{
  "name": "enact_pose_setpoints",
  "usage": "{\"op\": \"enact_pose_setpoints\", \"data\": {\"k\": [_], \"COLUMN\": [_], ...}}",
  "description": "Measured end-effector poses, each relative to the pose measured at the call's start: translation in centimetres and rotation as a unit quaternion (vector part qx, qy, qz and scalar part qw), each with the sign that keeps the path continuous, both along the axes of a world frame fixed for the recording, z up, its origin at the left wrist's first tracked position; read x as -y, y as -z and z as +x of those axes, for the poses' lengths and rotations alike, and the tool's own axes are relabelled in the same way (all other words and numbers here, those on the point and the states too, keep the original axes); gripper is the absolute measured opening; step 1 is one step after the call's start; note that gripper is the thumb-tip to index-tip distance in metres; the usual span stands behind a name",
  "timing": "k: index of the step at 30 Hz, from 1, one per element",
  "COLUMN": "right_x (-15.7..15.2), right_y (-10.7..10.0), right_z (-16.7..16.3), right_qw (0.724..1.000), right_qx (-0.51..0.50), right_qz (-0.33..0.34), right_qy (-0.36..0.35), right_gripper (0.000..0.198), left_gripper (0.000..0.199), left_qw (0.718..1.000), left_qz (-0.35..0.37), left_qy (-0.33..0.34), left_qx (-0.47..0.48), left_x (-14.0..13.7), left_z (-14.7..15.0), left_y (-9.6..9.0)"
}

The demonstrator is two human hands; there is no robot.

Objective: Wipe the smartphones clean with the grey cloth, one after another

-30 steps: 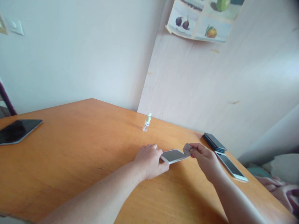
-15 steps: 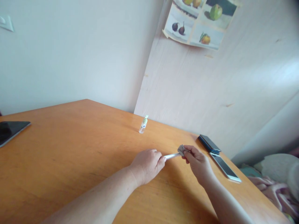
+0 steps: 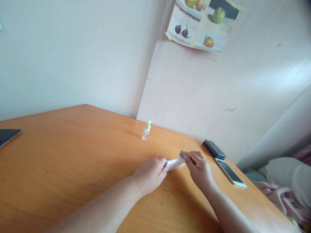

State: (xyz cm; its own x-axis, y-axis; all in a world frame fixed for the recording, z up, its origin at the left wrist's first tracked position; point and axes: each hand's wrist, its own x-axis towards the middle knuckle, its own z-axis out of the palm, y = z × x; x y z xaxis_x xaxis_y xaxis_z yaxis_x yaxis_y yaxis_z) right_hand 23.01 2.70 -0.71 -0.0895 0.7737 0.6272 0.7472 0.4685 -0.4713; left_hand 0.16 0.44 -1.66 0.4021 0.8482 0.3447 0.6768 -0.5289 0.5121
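Note:
My left hand (image 3: 151,174) is closed around the left end of a thin, flat white phone (image 3: 175,164), held tilted above the wooden table. At the phone's far right end, my right hand (image 3: 198,166) pinches a small crumpled grey cloth (image 3: 181,154) between thumb and fingers. The cloth is up against the phone's upper edge. My fingers hide part of both things.
A small clear pump bottle (image 3: 146,131) stands beyond my hands on the table (image 3: 73,145). To the right lie a stack of dark phones (image 3: 215,149) and a white-framed phone (image 3: 231,173). A dark tablet (image 3: 9,136) is at the far left.
The phone has turned from nearly edge-on, so more of its white face shows. My right hand has shifted with the cloth along the edge. The view has swung slightly right.

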Motion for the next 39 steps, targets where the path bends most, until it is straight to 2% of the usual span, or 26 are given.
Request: {"op": "enact_pose_setpoints", "data": {"k": [3,7,9,11,16,19,21,24,26,29,32,34,36,39], "right_x": [1.1,3.4,3.7,3.0,-0.3,-0.4,0.8,2.9,3.4,2.0,0.0,-0.4,0.4,2.5], "right_y": [-0.1,-0.2,-0.3,-0.4,-0.3,-0.2,-0.2,-0.2,-0.3,-0.3,-0.2,-0.1,0.1,0.0], "right_z": [-1.6,-4.8,-5.3,-4.5,0.3,0.6,-1.1,-4.2,-5.1,-3.3,-0.3,0.4,-0.6,-3.7], "right_qw": [1.0,0.992,0.989,0.993,0.994,0.991,0.995,0.993,0.991,0.997,0.99,0.986,0.991,0.993], "right_qx": [-0.003,0.011,0.014,0.008,-0.058,-0.078,-0.067,-0.025,-0.006,-0.038,-0.087,-0.101,-0.096,-0.059], "right_qz": [0.006,-0.017,-0.028,-0.033,-0.074,-0.086,-0.072,-0.056,-0.055,-0.05,-0.092,-0.101,-0.087,-0.064], "right_qy": [-0.012,-0.126,-0.143,-0.111,0.046,0.073,0.025,-0.097,-0.124,-0.05,0.061,0.08,0.041,-0.075], "right_gripper": [0.027,0.025,0.025,0.024,0.032,0.036,0.034,0.027,0.026,0.03,0.037,0.04,0.038,0.028], "left_gripper": [0.022,0.021,0.022,0.023,0.022,0.022,0.021,0.021,0.022,0.021,0.022,0.023,0.022,0.022], "left_qw": [1.0,0.999,0.999,0.999,1.0,1.0,1.0,0.999,0.998,0.999,0.999,0.999,0.999,0.999], "left_qz": [-0.001,-0.008,-0.01,-0.014,-0.017,-0.015,-0.023,-0.026,-0.022,-0.027,-0.032,-0.034,-0.035,-0.029], "left_qy": [0.005,0.033,0.038,0.026,0.008,0.004,0.006,0.033,0.043,0.021,0.01,0.013,0.012,0.027], "left_qx": [0.0,0.025,0.029,0.018,-0.003,-0.01,-0.005,0.028,0.04,0.019,0.0,-0.003,-0.001,0.025], "left_x": [0.1,0.3,0.4,0.4,0.5,0.5,0.5,0.5,0.5,0.4,0.3,0.3,0.3,0.4], "left_z": [0.0,-0.1,-0.1,0.0,0.1,0.2,0.1,0.0,0.0,0.0,0.1,0.1,0.1,0.1], "left_y": [-0.1,-0.5,-0.6,-0.5,-0.3,-0.3,-0.4,-0.6,-0.7,-0.7,-0.6,-0.6,-0.6,-0.6]}}
